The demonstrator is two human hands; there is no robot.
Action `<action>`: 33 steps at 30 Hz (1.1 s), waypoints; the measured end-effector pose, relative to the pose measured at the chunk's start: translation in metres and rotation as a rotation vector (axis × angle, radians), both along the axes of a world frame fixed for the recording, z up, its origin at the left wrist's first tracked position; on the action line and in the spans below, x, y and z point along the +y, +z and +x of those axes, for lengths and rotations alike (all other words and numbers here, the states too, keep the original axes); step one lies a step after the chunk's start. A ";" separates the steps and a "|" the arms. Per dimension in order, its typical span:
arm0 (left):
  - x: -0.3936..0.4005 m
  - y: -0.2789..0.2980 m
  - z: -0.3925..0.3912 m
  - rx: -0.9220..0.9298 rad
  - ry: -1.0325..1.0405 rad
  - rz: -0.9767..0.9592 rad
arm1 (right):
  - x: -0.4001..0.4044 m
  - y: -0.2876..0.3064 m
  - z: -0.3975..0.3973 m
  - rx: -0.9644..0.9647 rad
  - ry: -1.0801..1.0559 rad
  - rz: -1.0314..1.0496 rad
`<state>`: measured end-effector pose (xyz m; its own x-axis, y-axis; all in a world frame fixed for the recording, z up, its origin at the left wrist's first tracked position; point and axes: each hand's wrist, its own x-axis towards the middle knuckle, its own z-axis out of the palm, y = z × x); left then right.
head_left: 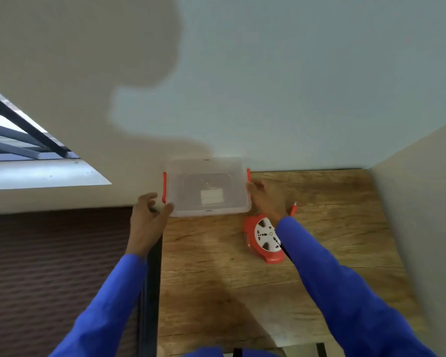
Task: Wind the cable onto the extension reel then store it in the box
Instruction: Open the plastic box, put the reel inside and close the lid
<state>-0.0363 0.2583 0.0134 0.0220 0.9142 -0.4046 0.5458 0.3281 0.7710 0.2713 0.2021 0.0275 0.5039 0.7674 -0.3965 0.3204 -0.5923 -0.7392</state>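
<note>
A clear plastic box with a lid and red side clips stands at the back left corner of the wooden table. My left hand touches its left front corner by the red clip, thumb against the box, fingers curled. My right hand rests against the box's right side near the other clip. The red extension reel with a white socket face lies flat on the table just right of the box's front corner, partly under my right forearm. A red plug shows beside my right wrist.
A pale wall rises directly behind the table, and another wall closes off the right side. The table's left edge drops off beside a brown ribbed surface. A window sill with dark bars lies at the far left.
</note>
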 end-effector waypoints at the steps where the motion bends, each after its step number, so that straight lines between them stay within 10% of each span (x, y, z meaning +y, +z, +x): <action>1: 0.010 -0.001 0.003 0.014 -0.031 0.020 | 0.005 -0.003 -0.004 -0.019 -0.016 0.017; 6: 0.042 -0.015 0.007 -0.017 -0.103 -0.002 | 0.016 -0.018 -0.009 -0.059 -0.159 0.077; 12: 0.054 -0.031 -0.009 -0.304 0.058 -0.237 | 0.011 -0.037 0.006 0.424 -0.503 0.064; 21: 0.061 -0.040 -0.006 -0.374 0.069 -0.360 | 0.017 -0.041 0.011 1.101 -0.458 0.064; 33: 0.067 -0.028 0.002 -0.463 0.168 -0.357 | 0.020 -0.042 0.020 1.093 -0.275 0.043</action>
<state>-0.0348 0.3257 -0.0148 0.1363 0.7299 -0.6698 0.0984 0.6628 0.7423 0.2909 0.2222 -0.0149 0.0566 0.7077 -0.7043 -0.6489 -0.5100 -0.5647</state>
